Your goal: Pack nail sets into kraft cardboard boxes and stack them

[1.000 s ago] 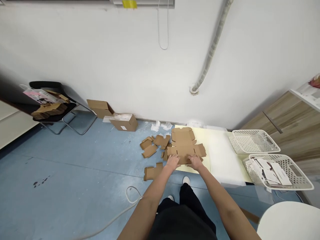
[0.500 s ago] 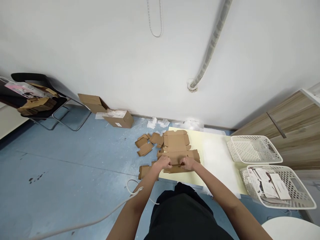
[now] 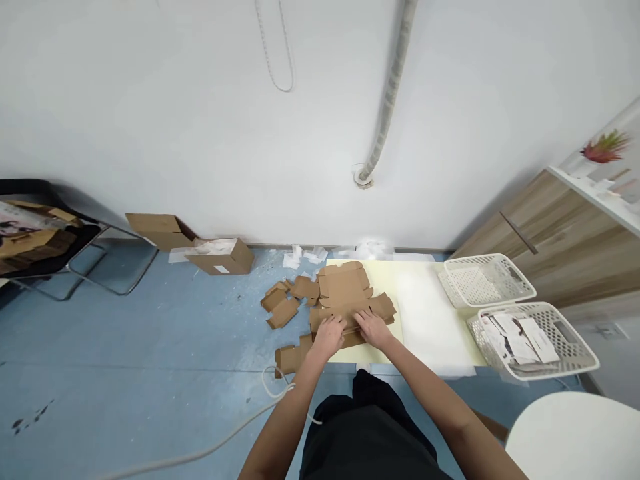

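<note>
An unfolded brown cardboard box (image 3: 344,285) lies on the pale yellow-and-white low surface in front of me, its lid panel pointing to the wall. My left hand (image 3: 330,335) grips the box's near panel, fingers bent over its top. A little to the right, my right hand (image 3: 373,329) grips the same panel with its fingers reaching onto the inner side. The near strip is partly folded up between the hands. Both thumbs are hard to make out. Close by on the left are small opened cardboard boxes (image 3: 283,312) and another cardboard piece (image 3: 287,360).
Two white perforated baskets, one (image 3: 487,280) behind another (image 3: 537,340) holding printed papers, stand at the right. An open carton (image 3: 223,259) sits by the wall. A pale cable (image 3: 220,443) crosses the blue floor. A chair (image 3: 75,250) bears cardboard; a round white top (image 3: 575,433) is lower right.
The near panel was lying flatter and is now folded up and inward. My hands went from its near edge to a pinch, then farther over the panel. The view has shifted.
</note>
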`<state>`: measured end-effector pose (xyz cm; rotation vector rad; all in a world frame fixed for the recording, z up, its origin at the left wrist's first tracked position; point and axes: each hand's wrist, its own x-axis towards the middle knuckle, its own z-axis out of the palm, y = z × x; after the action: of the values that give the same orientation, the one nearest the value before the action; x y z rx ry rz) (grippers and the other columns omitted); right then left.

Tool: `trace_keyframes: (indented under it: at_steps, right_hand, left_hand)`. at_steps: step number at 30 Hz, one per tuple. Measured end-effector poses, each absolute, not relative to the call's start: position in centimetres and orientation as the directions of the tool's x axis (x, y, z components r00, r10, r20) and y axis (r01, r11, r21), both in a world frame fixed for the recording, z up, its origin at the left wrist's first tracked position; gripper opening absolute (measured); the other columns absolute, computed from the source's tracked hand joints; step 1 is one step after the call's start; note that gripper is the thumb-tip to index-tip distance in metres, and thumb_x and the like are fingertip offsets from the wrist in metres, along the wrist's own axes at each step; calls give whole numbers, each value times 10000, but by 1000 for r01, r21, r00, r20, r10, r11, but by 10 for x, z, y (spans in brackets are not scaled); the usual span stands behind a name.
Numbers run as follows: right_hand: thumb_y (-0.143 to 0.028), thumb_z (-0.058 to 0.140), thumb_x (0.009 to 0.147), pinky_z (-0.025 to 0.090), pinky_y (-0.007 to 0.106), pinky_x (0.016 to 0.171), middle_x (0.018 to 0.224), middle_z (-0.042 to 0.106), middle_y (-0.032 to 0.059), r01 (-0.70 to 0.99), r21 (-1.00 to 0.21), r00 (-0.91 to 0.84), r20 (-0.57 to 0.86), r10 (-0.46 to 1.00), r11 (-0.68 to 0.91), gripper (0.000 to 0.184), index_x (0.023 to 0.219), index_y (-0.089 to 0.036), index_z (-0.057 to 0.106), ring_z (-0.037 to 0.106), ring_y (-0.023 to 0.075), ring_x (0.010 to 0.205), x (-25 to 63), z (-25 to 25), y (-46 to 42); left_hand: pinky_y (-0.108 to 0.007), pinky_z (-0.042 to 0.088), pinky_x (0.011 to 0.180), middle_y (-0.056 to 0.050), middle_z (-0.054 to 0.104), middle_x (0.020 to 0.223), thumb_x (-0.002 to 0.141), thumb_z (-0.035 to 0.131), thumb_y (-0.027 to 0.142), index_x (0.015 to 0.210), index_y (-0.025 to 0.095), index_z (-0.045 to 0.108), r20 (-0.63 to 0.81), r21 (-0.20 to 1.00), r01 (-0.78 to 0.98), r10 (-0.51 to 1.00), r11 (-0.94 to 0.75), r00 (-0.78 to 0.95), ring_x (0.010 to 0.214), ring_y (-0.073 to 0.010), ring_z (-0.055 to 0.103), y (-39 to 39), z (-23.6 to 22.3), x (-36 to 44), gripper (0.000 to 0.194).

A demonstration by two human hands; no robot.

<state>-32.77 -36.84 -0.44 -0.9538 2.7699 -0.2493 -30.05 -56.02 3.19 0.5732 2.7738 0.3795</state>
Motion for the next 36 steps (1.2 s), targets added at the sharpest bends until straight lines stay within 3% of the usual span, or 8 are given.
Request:
trace_keyframes:
  at_steps: [7, 12, 17, 22, 27, 32, 36]
  right_hand:
    - [-103, 379, 939, 425, 398, 1042, 1332, 613, 123, -498, -172, -867, 69, -494, 850, 432, 1317, -168, 580, 552, 240, 1221, -306, 32, -368]
    - [-138, 381, 969, 408, 417, 1085, 1399, 564, 118, -449, -104, -876, 246, -414, 887, 454, 1405, -178, 501, 495, 233, 1297, -273, 72, -354]
    - [-135, 378, 978, 379, 414, 1113, 1423, 542, 110, -286, -55, -909, 333, -253, 957, 471, 1440, -181, 454, 461, 225, 1329, -224, 103, -317]
    - [-146, 350, 984, 360, 438, 1127, 1424, 542, 103, 3, -43, -933, 360, 18, 999, 468, 1436, -189, 461, 454, 233, 1331, -135, 119, -257]
    - [-111, 351, 957, 353, 466, 1127, 1441, 524, 108, 335, -64, -870, 363, 335, 940, 514, 1458, -189, 434, 443, 251, 1339, -10, 112, -195]
    - [-66, 327, 933, 353, 470, 1116, 1438, 525, 115, 591, -74, -766, 260, 587, 803, 542, 1450, -174, 452, 441, 269, 1338, 97, 68, -141]
    - [-63, 351, 923, 342, 470, 1122, 1424, 540, 118, 666, -80, -733, 114, 671, 741, 521, 1411, -167, 501, 461, 263, 1323, 146, 11, -112]
  left_hand:
    - [-362, 471, 856, -64, 579, 1015, 824, 481, 74, 946, 213, 579, 82, 247, 447, 441, 860, -894, 992, -239, 538, -566, 78, -273, 209]
    - [-414, 450, 932, -101, 606, 1170, 865, 465, 97, 1160, 204, 594, 306, 307, 552, 469, 775, -829, 1077, -263, 538, -558, 101, -251, 339]
    - [-431, 415, 1021, -96, 622, 1264, 921, 422, 118, 1229, 200, 602, 431, 332, 718, 579, 611, -692, 1166, -257, 534, -523, 117, -234, 366]
    - [-435, 382, 1086, -77, 619, 1305, 927, 402, 114, 1299, 231, 579, 427, 327, 874, 769, 359, -475, 1218, -233, 527, -452, 131, -207, 428]
    - [-444, 333, 1140, -57, 602, 1350, 931, 369, 98, 1351, 257, 552, 385, 312, 949, 906, 53, -177, 1258, -220, 511, -356, 128, -148, 485]
    - [-466, 322, 1151, -50, 574, 1397, 890, 381, 45, 1373, 280, 536, 277, 311, 936, 958, -168, 79, 1288, -221, 500, -258, 83, -82, 559]
    - [-463, 305, 1166, -37, 589, 1385, 872, 384, 7, 1365, 296, 543, 121, 338, 907, 967, -253, 225, 1295, -199, 510, -202, 24, -51, 593]
